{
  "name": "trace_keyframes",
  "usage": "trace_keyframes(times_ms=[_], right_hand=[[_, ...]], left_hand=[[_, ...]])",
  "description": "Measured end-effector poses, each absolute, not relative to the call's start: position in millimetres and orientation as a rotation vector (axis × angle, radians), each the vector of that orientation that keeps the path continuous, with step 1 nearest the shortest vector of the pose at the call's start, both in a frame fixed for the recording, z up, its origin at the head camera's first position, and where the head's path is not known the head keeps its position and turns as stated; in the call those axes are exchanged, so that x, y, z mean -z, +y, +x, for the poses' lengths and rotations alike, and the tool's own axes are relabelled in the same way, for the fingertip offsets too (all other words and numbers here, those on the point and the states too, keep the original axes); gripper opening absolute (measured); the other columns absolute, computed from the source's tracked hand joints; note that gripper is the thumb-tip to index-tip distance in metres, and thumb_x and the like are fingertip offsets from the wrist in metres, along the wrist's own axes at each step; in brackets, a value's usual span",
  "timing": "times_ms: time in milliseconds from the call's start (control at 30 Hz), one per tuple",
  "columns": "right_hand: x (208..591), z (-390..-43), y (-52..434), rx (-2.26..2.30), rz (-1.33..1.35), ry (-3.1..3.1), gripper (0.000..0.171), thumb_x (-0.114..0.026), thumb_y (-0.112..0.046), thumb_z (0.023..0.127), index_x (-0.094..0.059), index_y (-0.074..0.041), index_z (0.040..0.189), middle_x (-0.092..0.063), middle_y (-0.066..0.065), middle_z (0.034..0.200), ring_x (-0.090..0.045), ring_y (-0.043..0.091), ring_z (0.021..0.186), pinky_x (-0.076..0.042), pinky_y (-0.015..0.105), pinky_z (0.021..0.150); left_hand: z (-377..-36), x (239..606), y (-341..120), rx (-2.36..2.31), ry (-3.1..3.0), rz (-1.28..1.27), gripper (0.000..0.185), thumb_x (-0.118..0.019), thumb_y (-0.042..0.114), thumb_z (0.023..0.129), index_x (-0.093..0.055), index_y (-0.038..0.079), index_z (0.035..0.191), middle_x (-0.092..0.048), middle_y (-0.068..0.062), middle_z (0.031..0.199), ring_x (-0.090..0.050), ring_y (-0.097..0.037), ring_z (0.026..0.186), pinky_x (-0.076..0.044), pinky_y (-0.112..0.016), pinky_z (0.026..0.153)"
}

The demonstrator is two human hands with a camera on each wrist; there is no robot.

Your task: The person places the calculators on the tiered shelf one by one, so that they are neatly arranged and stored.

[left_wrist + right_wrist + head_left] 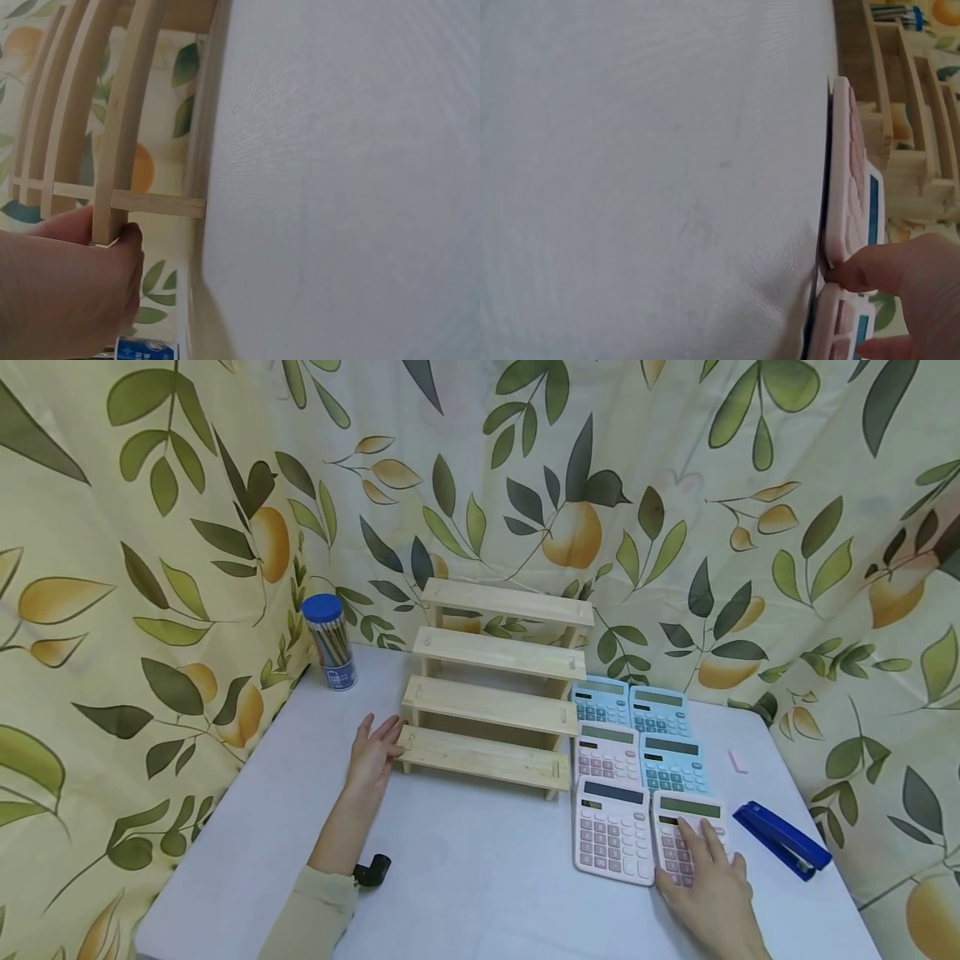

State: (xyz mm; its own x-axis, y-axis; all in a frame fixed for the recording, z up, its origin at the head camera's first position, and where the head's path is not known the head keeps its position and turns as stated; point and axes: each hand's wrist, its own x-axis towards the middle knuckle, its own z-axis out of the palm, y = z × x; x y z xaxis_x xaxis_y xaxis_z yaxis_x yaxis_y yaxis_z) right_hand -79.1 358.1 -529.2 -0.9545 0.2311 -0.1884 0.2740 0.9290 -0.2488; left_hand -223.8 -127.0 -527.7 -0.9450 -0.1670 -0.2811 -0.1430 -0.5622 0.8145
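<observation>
A pale wooden tiered stand [491,703] rises in four steps in the middle of the table. My left hand [372,750] pinches the left end of its lowest step [120,135], thumb and fingers on either side of the wood. On the right, my right hand [712,885] rests over a pink calculator [690,807], fingers laid across its face. The thumb [862,268] sits at the edge between this one and the neighbouring pink calculator [611,835]. Another pink calculator [606,735] and several blue calculators [672,762] lie behind, in two columns.
A blue stapler [782,841] lies right of the right hand, with a small pink piece [738,761] behind it. At the back left stands a blue-lidded jar of pencils [330,643]. Leaf-and-fruit curtains [480,468] hang around the white table [465,877].
</observation>
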Motion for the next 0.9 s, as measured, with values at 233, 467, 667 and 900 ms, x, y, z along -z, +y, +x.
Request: trace_keyframes(times_ms=[233, 467, 667, 900], right_hand=[[528.0, -80.6, 351.3, 0.426, 0.466, 2.937, 0.103, -0.080, -0.042, 0.083, -0.027, -0.001, 0.162, -0.008, 0.036, 0.164, -0.005, 0.081, 0.134, -0.009, 0.091, 0.099], [524.7, -78.5, 351.6, 0.466, 0.530, 2.929, 0.105, -0.079, -0.042, 0.084, -0.022, -0.004, 0.164, -0.007, 0.037, 0.164, -0.005, 0.079, 0.136, -0.009, 0.091, 0.104], [518.4, -78.8, 347.3, 0.508, 0.534, 2.974, 0.103, -0.077, -0.040, 0.086, -0.019, -0.008, 0.166, -0.007, 0.035, 0.165, -0.010, 0.076, 0.138, -0.012, 0.091, 0.106], [507.7, -80.2, 336.7, 0.499, 0.439, 3.122, 0.098, -0.078, -0.035, 0.087, -0.024, -0.007, 0.164, -0.015, 0.031, 0.165, -0.022, 0.064, 0.135, -0.021, 0.087, 0.107]], left_hand=[[-222.5, 525.6, -126.9, 2.734, -1.444, 0.507, 0.103, -0.037, -0.033, 0.083, 0.004, 0.010, 0.167, -0.031, -0.025, 0.166, -0.036, -0.033, 0.152, -0.049, -0.012, 0.064], [-221.6, 526.6, -126.5, 2.673, -1.548, 0.479, 0.097, -0.037, -0.031, 0.083, -0.008, 0.008, 0.167, -0.035, -0.022, 0.165, -0.040, -0.032, 0.150, -0.045, -0.012, 0.061], [-218.9, 524.8, -126.7, 2.623, -1.611, 0.430, 0.093, -0.034, -0.031, 0.081, -0.015, 0.003, 0.165, -0.033, -0.024, 0.165, -0.037, -0.035, 0.151, -0.045, -0.012, 0.064], [-219.7, 526.1, -126.3, 2.627, -1.596, 0.429, 0.090, -0.034, -0.031, 0.080, -0.021, 0.000, 0.163, -0.034, -0.024, 0.164, -0.038, -0.035, 0.151, -0.046, -0.013, 0.065]])
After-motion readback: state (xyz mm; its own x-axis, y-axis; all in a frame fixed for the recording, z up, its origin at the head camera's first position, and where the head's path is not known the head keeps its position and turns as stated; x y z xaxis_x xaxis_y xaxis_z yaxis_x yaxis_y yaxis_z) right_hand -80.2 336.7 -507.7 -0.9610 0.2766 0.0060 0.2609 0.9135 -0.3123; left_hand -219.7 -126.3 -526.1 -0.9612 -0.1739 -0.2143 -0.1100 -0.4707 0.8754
